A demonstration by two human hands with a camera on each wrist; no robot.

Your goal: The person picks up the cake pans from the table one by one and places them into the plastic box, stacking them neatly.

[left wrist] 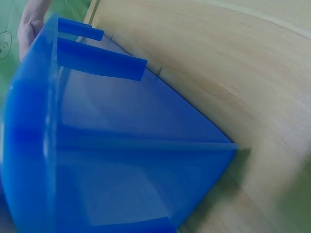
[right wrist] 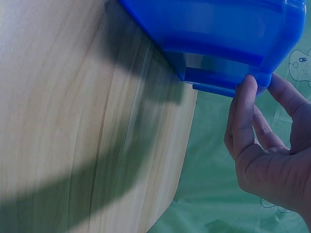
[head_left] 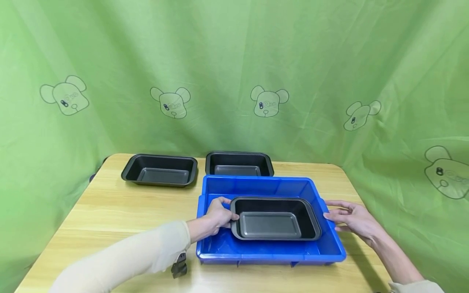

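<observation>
Mid-frame, left of centre: one black loaf pan (head_left: 163,175), upright on the wooden table (head_left: 139,209). Lower centre: my left hand (head_left: 219,215), which pinched the left rim of the held pan (head_left: 271,225). Just above centre-bottom: one rear pan (head_left: 238,169), partly hidden by the blue bin (head_left: 271,257). The held pan lay level within the bin's outline; whether it touched the bottom, I could not tell. Lower right: my right hand (head_left: 353,219), fingers extended, fingertips touching the bin's right rim.

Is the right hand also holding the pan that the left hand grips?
No, in the head view the right hand touches the blue bin, apart from the pan.
</observation>
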